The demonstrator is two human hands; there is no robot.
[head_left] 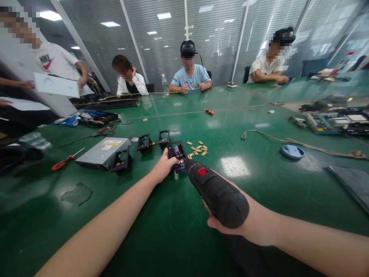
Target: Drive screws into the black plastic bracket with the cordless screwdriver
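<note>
My left hand (165, 166) grips the near-left side of a black plastic frame (181, 148) with metal parts inside, holding it tilted at the middle of the table. In my right hand (230, 215) is a black cordless drill (219, 192) with a red switch on top. Its front end points into the frame, and the tip is hidden. Just right of the frame lie several small brass plates (198, 148). More black frames stand to the left: one (163, 137) close by, one (144, 143) beside it, and another (121, 161) against a grey disc drive.
The grey disc drive (103, 152) and an orange screwdriver (63, 163) lie on the green table's left. A blue oval object (292, 151), cables (288, 141) and circuit boards (337, 117) are at right. Another screwdriver (208, 111) lies farther back. Several people sit or stand around the table.
</note>
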